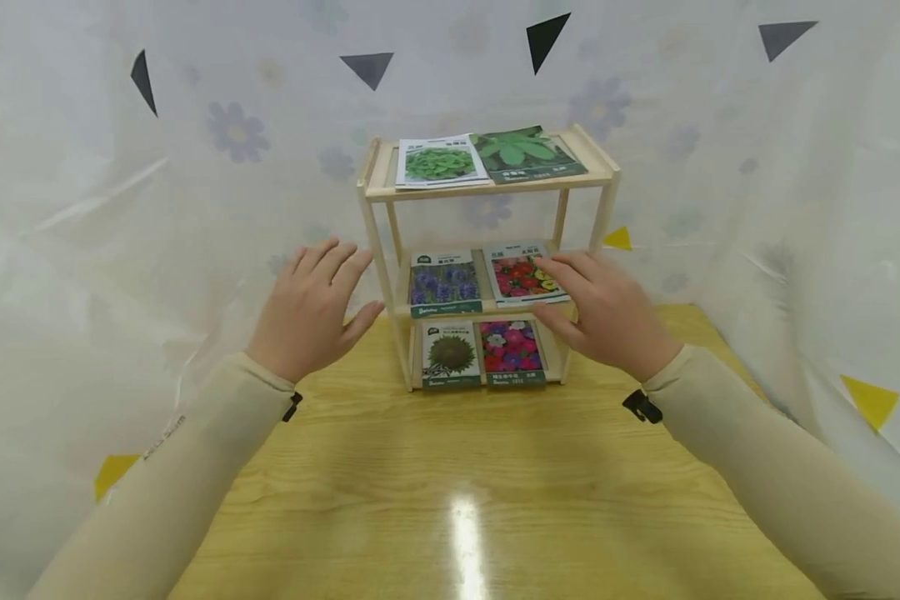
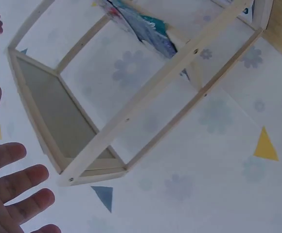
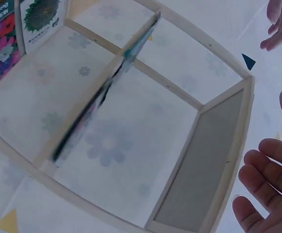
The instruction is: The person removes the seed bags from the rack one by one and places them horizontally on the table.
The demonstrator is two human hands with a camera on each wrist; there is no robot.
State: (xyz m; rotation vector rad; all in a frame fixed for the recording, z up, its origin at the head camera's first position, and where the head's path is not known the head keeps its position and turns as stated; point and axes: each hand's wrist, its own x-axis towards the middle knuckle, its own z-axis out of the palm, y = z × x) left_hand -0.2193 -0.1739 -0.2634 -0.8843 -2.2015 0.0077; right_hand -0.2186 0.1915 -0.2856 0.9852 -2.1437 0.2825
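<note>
A small wooden three-tier rack (image 1: 487, 194) holds seed packets, two on each shelf. On top lie a white packet with green leaves (image 1: 441, 162) and a dark green leaf packet (image 1: 528, 156). The middle shelf carries a lavender packet (image 1: 445, 283) and a red-and-yellow flower packet (image 1: 521, 275). Below are a sunflower packet (image 1: 451, 354) and a pink-and-purple flower packet (image 1: 512, 348). My left hand (image 1: 311, 308), fingers extended, hovers left of the rack. My right hand (image 1: 607, 312) hovers at its right, overlapping the red-and-yellow packet in the head view. Neither holds anything.
The rack stands toward the back of a wood-grain table (image 1: 420, 467). Behind and around it hangs a pale flower-patterned sheet (image 1: 285, 108) with black and yellow triangles. A black band (image 1: 642, 407) shows at the right wrist.
</note>
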